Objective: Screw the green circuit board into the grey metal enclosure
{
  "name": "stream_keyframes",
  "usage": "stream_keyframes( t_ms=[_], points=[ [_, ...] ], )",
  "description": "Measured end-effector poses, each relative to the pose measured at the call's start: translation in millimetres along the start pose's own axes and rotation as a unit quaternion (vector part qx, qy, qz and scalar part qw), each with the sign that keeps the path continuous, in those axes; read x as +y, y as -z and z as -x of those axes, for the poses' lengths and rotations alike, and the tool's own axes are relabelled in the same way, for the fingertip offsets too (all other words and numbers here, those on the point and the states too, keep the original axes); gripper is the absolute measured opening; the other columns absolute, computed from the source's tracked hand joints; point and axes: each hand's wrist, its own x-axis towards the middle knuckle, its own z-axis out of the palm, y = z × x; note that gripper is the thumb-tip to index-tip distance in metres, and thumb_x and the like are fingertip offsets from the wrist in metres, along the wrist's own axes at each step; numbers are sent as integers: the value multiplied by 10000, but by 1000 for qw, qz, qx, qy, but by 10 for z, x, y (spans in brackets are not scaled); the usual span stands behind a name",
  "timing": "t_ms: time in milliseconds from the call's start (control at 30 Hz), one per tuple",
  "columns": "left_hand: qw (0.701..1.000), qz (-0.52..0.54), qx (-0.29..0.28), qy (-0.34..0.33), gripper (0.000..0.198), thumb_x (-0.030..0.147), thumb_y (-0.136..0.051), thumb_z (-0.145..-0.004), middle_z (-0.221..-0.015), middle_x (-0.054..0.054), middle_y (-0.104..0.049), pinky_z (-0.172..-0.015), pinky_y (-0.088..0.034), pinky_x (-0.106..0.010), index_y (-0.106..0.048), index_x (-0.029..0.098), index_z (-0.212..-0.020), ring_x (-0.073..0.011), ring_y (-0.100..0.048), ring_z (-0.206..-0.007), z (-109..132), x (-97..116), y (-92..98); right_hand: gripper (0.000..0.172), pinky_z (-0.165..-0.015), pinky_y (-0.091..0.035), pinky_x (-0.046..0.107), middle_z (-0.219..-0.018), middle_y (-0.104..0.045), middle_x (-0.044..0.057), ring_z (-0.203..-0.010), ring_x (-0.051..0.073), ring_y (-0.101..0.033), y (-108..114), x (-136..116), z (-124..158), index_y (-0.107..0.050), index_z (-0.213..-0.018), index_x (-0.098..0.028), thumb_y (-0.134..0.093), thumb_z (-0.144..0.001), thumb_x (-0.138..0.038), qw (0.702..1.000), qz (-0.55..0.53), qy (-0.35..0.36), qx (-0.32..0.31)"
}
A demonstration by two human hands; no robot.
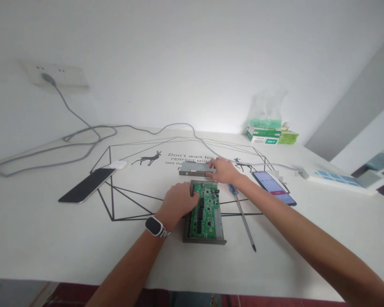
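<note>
A green circuit board sits in an open grey metal case on the white table. My left hand is closed on the left side of that case, thumb over its edge near the board. Just beyond lies a grey metal cover, flat on the tabletop. My right hand grips the right end of this cover, fingers on top and thumb at its front edge. Beside the case, to the right, rests a screwdriver with a blue clear handle, partly under my right forearm.
Left of my hands lie a dark tablet-like slab and a white mouse. On the right are a phone and a white power strip. Small boxes stand at the back. A grey cable runs along the wall side.
</note>
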Motion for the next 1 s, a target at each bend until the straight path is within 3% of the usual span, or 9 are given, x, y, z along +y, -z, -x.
stream_keyframes(
  t_ms=[100, 167, 333, 400, 500, 667, 767, 867, 1000],
  points=[
    [1000, 10, 12, 15, 260, 330, -452, -903, -873, -166, -747, -664, -490, -361, -656, 170, -882, -316, -726, -828, -1, -3, 5, 111, -728, -437, 274, -800, -679, 7, -772, 182, -627, -99, -67, -204, -652, -877, -193, -722, -798, -229, 996, -62, 35, -51],
    [999, 26, 23, 27, 249, 313, -447, -905, -865, -165, -743, -655, -480, -360, -649, 169, -891, -316, -723, -815, -2, -8, 16, 80, -672, -419, 248, -727, -636, -23, -700, 153, -594, -130, -65, -229, -629, -852, -193, -694, -809, -212, 993, -95, 51, -49],
    [996, 57, 57, 45, 212, 317, -450, -909, -819, -155, -721, -638, -442, -360, -605, 182, -857, -317, -703, -791, -21, -38, 21, 248, -650, -391, 263, -763, -591, -35, -675, 155, -531, -16, 73, -52, -537, -1024, -208, -661, -823, -283, 986, -151, 40, 61],
    [993, 79, 76, 47, 182, 323, -468, -905, -790, -134, -705, -623, -420, -351, -574, 194, -833, -302, -687, -765, -43, -60, 0, 254, -659, -399, 276, -752, -580, -36, -668, 157, -518, 74, 153, 66, -533, -968, -218, -692, -801, -324, 957, -224, 34, 181],
    [979, 167, 96, 58, 95, 301, -530, -879, -700, -60, -661, -589, -387, -319, -540, 207, -868, -253, -649, -681, -91, -86, -47, 261, -680, -442, 304, -844, -634, 5, -751, 185, -574, 169, 262, 271, -557, -935, -226, -670, -846, -444, 900, -315, 42, 298],
    [917, 376, 125, 44, 204, 291, -555, -876, -622, 39, -589, -572, -388, -287, -504, 212, -1058, -188, -581, -558, -152, -69, -129, 349, -788, -508, 342, -889, -675, 15, -854, 210, -637, 95, 365, 595, -564, -918, -244, -711, -828, -548, 813, -434, 12, 387],
    [867, 474, 148, 32, 299, 349, -550, -894, -751, 10, -661, -596, -432, -289, -457, 221, -1149, -182, -616, -603, -170, -52, -173, 450, -744, -529, 360, -810, -697, 4, -807, 228, -665, -34, 347, 717, -553, -902, -257, -707, -776, -661, 773, -543, -87, 317],
    [813, 558, 161, 22, 378, 411, -567, -897, -871, -16, -701, -624, -478, -294, -406, 236, -1191, -184, -654, -676, -180, -48, -195, 468, -751, -559, 384, -844, -742, 29, -909, 278, -700, -161, 249, 799, -564, -851, -257, -738, -723, -672, 716, -649, -142, 216],
    [762, 624, 172, 25, 406, 438, -597, -880, -842, 7, -688, -591, -492, -280, -392, 243, -1172, -171, -635, -653, -175, -35, -171, 440, -793, -571, 398, -871, -764, 41, -939, 292, -712, -281, 56, 901, -609, -864, -244, -757, -732, -637, 708, -679, -146, 124]
  ],
)
